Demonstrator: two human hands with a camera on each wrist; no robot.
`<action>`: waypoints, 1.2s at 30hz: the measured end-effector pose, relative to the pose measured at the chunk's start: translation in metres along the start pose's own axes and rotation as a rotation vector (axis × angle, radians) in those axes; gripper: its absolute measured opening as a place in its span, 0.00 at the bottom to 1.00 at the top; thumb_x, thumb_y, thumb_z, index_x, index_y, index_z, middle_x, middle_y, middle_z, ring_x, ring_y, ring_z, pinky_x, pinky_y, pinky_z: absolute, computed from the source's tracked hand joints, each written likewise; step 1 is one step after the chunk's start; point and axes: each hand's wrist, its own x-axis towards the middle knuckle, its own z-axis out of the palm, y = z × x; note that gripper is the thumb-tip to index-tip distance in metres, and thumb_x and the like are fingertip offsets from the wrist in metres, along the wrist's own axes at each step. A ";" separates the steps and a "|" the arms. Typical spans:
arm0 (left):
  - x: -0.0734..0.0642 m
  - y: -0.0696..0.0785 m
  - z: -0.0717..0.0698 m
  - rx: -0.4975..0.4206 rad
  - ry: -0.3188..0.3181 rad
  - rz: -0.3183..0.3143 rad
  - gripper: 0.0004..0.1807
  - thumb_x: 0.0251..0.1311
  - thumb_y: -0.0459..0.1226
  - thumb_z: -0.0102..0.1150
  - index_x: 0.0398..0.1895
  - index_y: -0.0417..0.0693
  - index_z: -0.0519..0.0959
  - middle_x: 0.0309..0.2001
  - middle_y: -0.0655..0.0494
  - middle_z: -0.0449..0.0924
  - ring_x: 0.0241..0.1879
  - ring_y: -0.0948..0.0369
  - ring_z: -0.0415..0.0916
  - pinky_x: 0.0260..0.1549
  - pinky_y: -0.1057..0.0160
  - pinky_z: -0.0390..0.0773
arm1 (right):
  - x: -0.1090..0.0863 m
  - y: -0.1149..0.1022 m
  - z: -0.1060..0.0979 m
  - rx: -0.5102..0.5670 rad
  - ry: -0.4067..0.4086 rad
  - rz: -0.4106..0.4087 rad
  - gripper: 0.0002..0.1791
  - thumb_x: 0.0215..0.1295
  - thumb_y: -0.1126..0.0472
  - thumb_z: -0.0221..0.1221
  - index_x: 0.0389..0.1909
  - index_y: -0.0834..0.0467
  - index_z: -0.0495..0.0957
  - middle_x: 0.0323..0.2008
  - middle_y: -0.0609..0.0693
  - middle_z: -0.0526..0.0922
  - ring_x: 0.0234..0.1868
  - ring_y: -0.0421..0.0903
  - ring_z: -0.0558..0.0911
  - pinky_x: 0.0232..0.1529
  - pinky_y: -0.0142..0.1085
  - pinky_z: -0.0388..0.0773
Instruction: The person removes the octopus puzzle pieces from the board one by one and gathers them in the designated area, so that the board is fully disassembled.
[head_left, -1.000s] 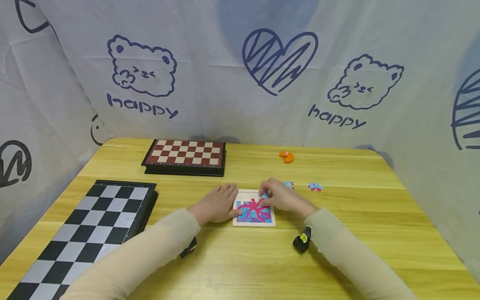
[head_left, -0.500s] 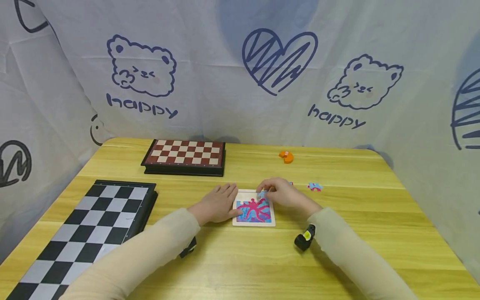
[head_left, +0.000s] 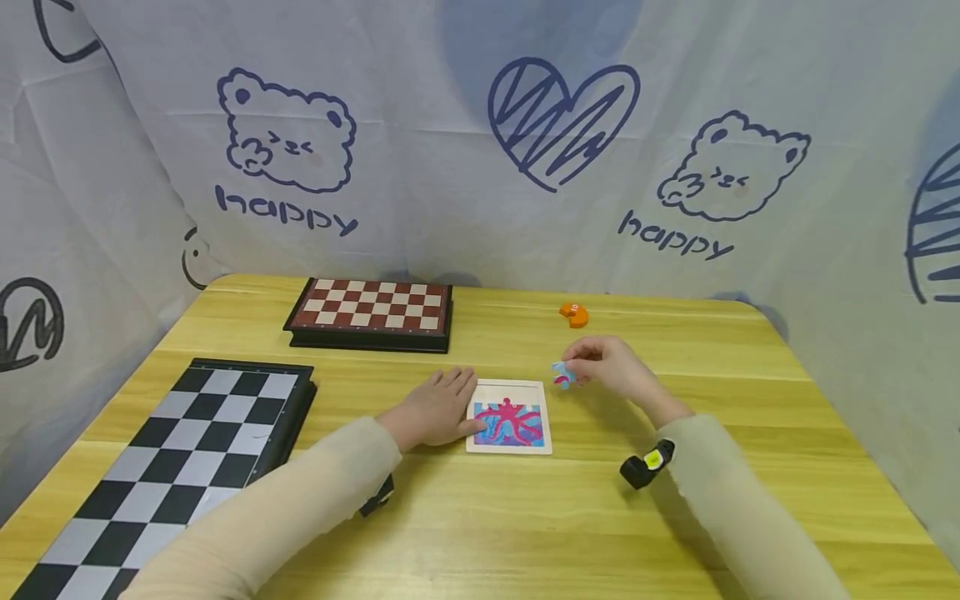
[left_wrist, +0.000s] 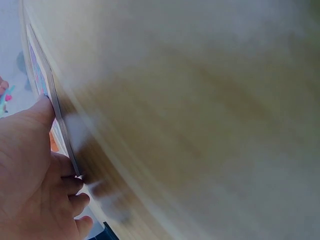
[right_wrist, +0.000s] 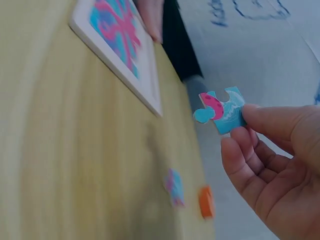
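A square jigsaw tray [head_left: 547,425] with a pale frame lies mid-table, its lower part filled with a pink octopus picture [head_left: 508,425] on blue. Along its top runs a bare pale strip. My left hand [head_left: 431,410] rests flat at the tray's left side, thumb over the frame onto the picture. To the right of the tray, my right hand [head_left: 618,371] pinches a blue and pink jigsaw piece [right_wrist: 227,111] between thumb and fingers, raised off the table. Another jigsaw piece [right_wrist: 174,187] lies on the table in the right wrist view; the right hand hides it from the head view.
A small orange round object with a notch [head_left: 574,315] lies toward the back. Behind the left hand is a brown-and-cream chessboard box [head_left: 367,308]; a larger black-and-white chessboard [head_left: 180,467] lies at the left. A printed white cloth [head_left: 420,167] hangs behind the table.
The right hand has lifted the jigsaw piece from the tray's upper right area and carried it to the right, off the tray. The left hand has stayed in place.
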 end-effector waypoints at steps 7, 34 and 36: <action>0.002 -0.001 0.002 0.007 -0.001 0.001 0.42 0.65 0.59 0.35 0.71 0.38 0.47 0.71 0.46 0.43 0.69 0.52 0.40 0.65 0.53 0.43 | -0.014 0.017 -0.041 -0.082 0.124 0.057 0.13 0.67 0.59 0.54 0.42 0.66 0.75 0.30 0.55 0.76 0.29 0.51 0.74 0.30 0.42 0.75; 0.001 0.001 0.000 0.002 -0.009 -0.008 0.42 0.65 0.59 0.36 0.71 0.38 0.48 0.71 0.46 0.44 0.69 0.52 0.40 0.65 0.54 0.42 | -0.043 0.109 -0.110 -0.194 0.191 0.267 0.17 0.68 0.64 0.49 0.44 0.77 0.73 0.30 0.53 0.79 0.27 0.40 0.75 0.28 0.32 0.75; 0.001 0.000 0.000 0.001 -0.009 -0.008 0.42 0.65 0.59 0.36 0.71 0.38 0.48 0.71 0.46 0.44 0.69 0.52 0.40 0.65 0.53 0.42 | -0.043 0.110 -0.111 -0.216 0.198 0.275 0.17 0.68 0.63 0.50 0.44 0.75 0.74 0.30 0.53 0.79 0.28 0.41 0.74 0.28 0.33 0.75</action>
